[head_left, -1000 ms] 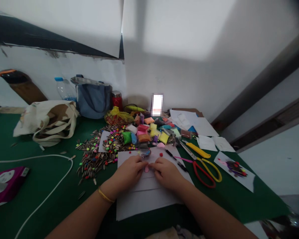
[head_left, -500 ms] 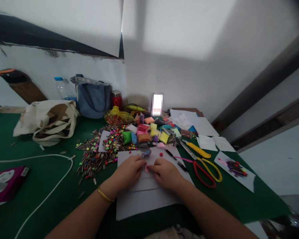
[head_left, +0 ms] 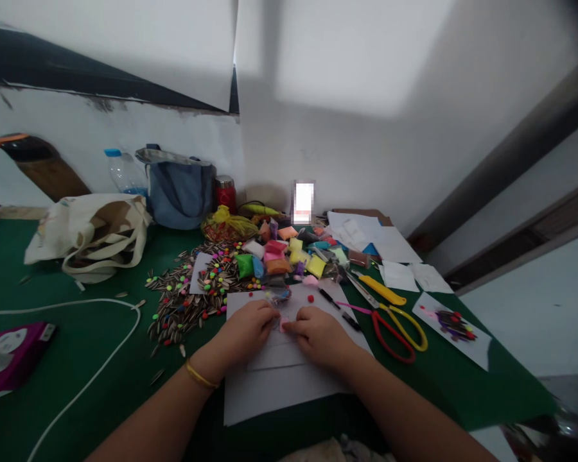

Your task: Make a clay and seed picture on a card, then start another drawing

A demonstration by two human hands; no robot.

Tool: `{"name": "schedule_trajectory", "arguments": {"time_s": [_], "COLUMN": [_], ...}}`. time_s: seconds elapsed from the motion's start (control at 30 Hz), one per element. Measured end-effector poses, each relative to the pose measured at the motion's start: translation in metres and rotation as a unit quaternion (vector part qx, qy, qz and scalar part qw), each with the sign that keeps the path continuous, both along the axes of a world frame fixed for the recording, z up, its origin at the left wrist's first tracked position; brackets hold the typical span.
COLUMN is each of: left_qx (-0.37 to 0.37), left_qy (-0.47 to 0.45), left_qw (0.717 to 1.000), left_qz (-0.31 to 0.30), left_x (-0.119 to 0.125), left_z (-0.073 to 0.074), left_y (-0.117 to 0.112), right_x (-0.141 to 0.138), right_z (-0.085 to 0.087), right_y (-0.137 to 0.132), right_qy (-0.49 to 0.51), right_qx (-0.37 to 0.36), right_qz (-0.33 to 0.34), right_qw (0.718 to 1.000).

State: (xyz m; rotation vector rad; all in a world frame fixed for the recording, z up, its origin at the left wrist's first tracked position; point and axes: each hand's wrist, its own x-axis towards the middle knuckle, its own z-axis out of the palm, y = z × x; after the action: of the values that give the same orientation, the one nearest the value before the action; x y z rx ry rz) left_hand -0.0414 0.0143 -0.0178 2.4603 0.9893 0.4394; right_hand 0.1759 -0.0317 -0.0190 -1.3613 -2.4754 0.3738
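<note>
A small flattened piece of pink modelling clay (head_left: pixel 284 323) lies on the white paper (head_left: pixel 289 388) in front of me. My left hand (head_left: pixel 250 328) is closed, its fingertips at the clay's upper left edge. From the other side my right hand (head_left: pixel 318 333) presses the clay with its index finger, the other fingers curled in. A small clear bag (head_left: pixel 280 294) lies just beyond my fingers. Near it on the paper is a red ball (head_left: pixel 311 298). A black pen (head_left: pixel 329 296) and its cap (head_left: pixel 351 321) lie to the right.
Scissors (head_left: pixel 394 330) and a yellow utility knife (head_left: pixel 384 290) lie right of the paper. A decorated card (head_left: pixel 453 327) is farther right. Sunflower seeds mixed with coloured balls (head_left: pixel 183 308) spread left. Clay packets (head_left: pixel 277 264) and a blue bag (head_left: pixel 180 196) stand behind; a white cable (head_left: pixel 96 359) curves left.
My left fingertips have shifted slightly left, baring more of the pink clay. My right index finger stays on it. The whole view has moved a little.
</note>
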Motion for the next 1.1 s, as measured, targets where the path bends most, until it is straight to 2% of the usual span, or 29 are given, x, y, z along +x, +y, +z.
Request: {"name": "schedule_trajectory", "arguments": {"time_s": [0.47, 0.8, 1.0, 1.1], "left_qx": [0.000, 0.003, 0.012, 0.018], "left_qy": [0.000, -0.002, 0.028, 0.026], "left_qw": [1.000, 1.000, 0.999, 0.999], "left_qz": [0.004, 0.003, -0.017, -0.018], "left_x": [0.0005, -0.0003, -0.0006, -0.0012], "left_z": [-0.0004, -0.0007, -0.0007, -0.0025], "left_y": [-0.0004, -0.0003, 0.0003, 0.0003], "right_x": [-0.0040, -0.0041, 0.0004, 0.0008], "right_z": [0.0024, -0.0034, -0.0050, -0.0052], "right_y": [-0.0011, -0.0006, 0.0020, 0.0019], "right_qy": [-0.053, -0.042, 0.020, 0.018], "right_qx": [0.005, -0.009, -0.020, -0.016], "right_qz": [0.006, -0.012, -0.033, -0.028], "right_qw": [0.999, 0.999, 0.999, 0.999]}}
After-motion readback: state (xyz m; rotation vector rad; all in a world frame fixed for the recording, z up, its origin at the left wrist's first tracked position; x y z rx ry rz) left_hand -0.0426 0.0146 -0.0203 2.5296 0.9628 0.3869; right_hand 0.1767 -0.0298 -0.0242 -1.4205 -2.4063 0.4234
